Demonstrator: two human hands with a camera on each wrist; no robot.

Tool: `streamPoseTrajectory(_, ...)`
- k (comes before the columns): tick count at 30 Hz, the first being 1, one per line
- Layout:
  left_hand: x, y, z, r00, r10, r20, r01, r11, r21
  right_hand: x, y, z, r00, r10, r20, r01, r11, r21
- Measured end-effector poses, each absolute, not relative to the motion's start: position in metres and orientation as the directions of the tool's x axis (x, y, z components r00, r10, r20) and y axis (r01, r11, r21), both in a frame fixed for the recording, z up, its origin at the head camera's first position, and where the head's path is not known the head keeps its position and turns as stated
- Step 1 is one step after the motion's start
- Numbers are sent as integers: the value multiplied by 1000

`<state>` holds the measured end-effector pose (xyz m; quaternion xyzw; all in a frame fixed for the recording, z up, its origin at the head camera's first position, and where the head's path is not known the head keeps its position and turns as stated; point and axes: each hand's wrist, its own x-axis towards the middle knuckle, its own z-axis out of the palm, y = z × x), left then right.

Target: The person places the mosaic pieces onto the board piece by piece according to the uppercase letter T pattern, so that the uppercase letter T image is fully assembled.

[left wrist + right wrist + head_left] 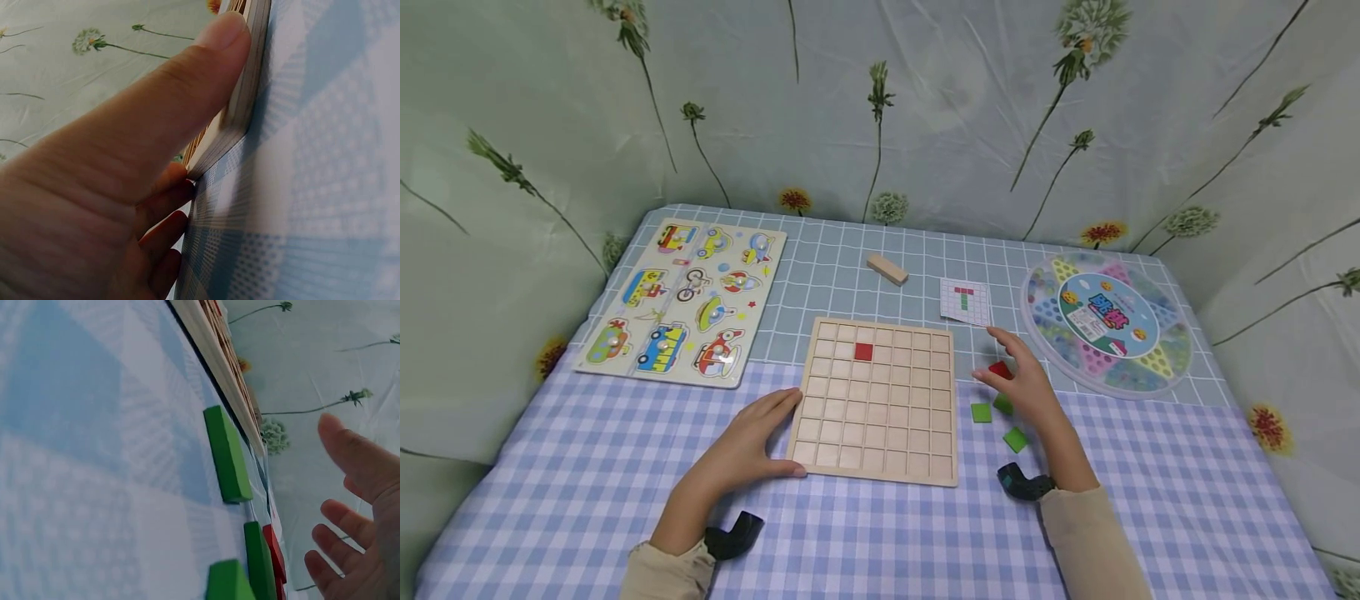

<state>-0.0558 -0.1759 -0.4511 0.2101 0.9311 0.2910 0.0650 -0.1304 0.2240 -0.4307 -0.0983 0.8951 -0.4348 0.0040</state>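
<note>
Hovering with right grip [1028, 387] spread apart just over a flat red tile [1000, 368], much nearer than the loosely spread left grip [751, 439].

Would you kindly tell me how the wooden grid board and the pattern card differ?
The wooden grid board is much larger than the pattern card. The board is pale wood-coloured, while the card is white. The board holds one red tile, whereas the card shows a pinkish-red and green T. Both are marked with square grids.
</note>
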Motion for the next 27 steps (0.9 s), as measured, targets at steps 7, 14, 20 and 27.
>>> streamPoseTrajectory(7, -55, -176, -451, -906, 422, -7, 343, 745, 572, -129, 233, -441, -989, -147, 24, -108, 596, -796)
streamPoseTrajectory(14, -56, -175, -451, -906, 423, -8, 343, 744, 574, -129, 237, -444, -990, -128, -65, -26, 605, -795)
streamPoseTrajectory(20, -56, -176, -450, -904, 427, -3, 348, 740, 576, -129, 241, -443, -984, -133, -117, 6, 638, -770)
streamPoseTrajectory(27, -56, -176, -450, -903, 429, -5, 349, 740, 575, -129, 247, -444, -976, -173, -130, -12, 644, -765)
